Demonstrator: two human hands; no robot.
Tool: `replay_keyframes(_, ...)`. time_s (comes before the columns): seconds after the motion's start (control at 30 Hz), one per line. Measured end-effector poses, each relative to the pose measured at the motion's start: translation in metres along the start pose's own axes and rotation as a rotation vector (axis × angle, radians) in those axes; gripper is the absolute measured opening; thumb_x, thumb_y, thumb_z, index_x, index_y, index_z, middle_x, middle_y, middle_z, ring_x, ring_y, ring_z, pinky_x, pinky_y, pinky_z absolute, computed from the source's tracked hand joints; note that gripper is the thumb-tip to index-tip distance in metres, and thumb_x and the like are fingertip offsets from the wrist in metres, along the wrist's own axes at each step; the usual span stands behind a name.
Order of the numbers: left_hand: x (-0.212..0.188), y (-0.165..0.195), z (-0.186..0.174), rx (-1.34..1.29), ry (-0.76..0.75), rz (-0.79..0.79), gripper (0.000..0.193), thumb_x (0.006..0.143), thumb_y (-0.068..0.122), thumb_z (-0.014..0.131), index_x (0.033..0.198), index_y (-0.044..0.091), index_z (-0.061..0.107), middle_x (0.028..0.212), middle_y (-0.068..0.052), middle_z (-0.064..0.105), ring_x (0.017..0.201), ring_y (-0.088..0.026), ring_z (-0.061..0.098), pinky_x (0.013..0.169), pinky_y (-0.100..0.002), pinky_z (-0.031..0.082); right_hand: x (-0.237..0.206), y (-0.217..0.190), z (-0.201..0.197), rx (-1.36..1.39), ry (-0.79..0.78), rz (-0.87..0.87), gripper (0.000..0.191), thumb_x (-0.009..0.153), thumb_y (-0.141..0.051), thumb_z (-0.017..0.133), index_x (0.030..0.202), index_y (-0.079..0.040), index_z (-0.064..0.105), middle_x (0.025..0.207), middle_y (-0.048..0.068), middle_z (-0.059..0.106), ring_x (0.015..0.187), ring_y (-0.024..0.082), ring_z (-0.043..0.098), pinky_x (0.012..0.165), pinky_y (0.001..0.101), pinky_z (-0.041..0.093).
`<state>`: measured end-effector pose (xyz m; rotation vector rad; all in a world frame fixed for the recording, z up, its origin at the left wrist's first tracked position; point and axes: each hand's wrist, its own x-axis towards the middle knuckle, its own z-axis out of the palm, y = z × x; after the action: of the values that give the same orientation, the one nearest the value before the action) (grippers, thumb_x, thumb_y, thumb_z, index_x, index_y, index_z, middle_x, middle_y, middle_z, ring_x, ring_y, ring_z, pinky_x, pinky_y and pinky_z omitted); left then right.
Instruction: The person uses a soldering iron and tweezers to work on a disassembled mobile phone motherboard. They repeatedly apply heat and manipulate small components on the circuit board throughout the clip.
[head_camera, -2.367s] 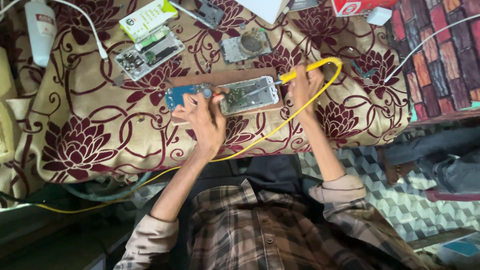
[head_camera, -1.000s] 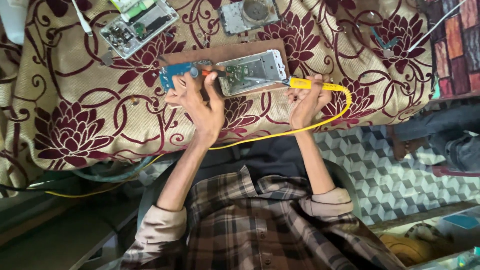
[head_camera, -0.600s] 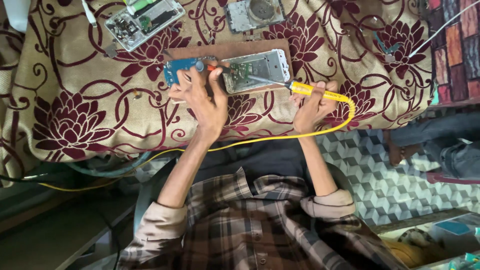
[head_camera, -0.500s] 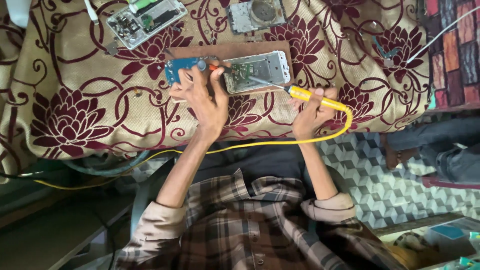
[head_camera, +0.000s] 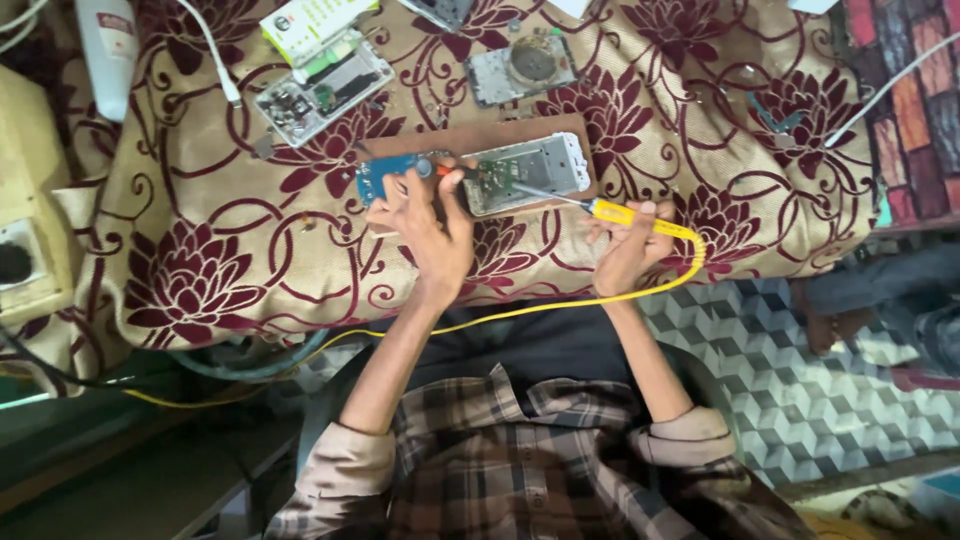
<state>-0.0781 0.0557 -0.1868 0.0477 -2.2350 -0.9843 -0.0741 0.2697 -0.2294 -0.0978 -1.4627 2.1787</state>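
An opened phone (head_camera: 525, 172) with its circuitry bare lies on a brown wooden board (head_camera: 470, 138) on the floral cloth. A small blue circuit board (head_camera: 382, 177) lies at the phone's left end. My left hand (head_camera: 428, 228) rests over the blue board and pinches a thin orange-tipped tool (head_camera: 452, 171) against the phone's left edge. My right hand (head_camera: 628, 248), lower right of the phone, grips a yellow soldering iron (head_camera: 625, 213) whose metal tip reaches the phone's inside. The iron's yellow cable (head_camera: 520, 312) loops back toward my lap.
Another stripped phone (head_camera: 322, 88), a green-and-white box (head_camera: 308, 20) and a phone shell with a round part (head_camera: 520, 65) lie farther back. A white bottle (head_camera: 108, 45) and white cable (head_camera: 215, 60) are far left. A beige box (head_camera: 28, 230) stands at the left edge.
My right hand has drawn back from the phone's right end to its lower right, and the iron now points into the phone. The left hand stays at the blue board. The view has shifted.
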Motion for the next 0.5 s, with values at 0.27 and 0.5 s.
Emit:
replay_keyframes(0.27, -0.0011, 0.0013, -0.0026, -0.008, 0.006, -0.024, 0.01, 0.098, 0.012, 0.06, 0.107, 0.008, 0.062, 0.101, -0.008, 0.066, 0.103, -0.028, 0.049, 0.09, -0.044, 0.024, -0.0054, -0.0022, 0.0042, -0.067, -0.048, -0.09, 0.022, 0.114, -0.017, 0.048, 0.1, -0.001, 0.042, 0.081, 0.011, 0.051, 0.067, 0.027, 0.067, 0.06, 0.0358, 0.057)
replay_keyframes(0.5, -0.0016, -0.0005, -0.0058, -0.012, 0.005, -0.006, 0.006, 0.099, 0.012, 0.06, 0.104, 0.008, 0.061, 0.097, -0.002, 0.071, 0.099, -0.026, 0.048, 0.089, -0.044, 0.023, -0.0099, -0.0042, 0.0039, -0.001, -0.075, -0.144, 0.022, 0.112, -0.016, 0.049, 0.098, -0.001, 0.04, 0.082, 0.011, 0.049, 0.067, 0.026, 0.065, 0.062, 0.0362, 0.055)
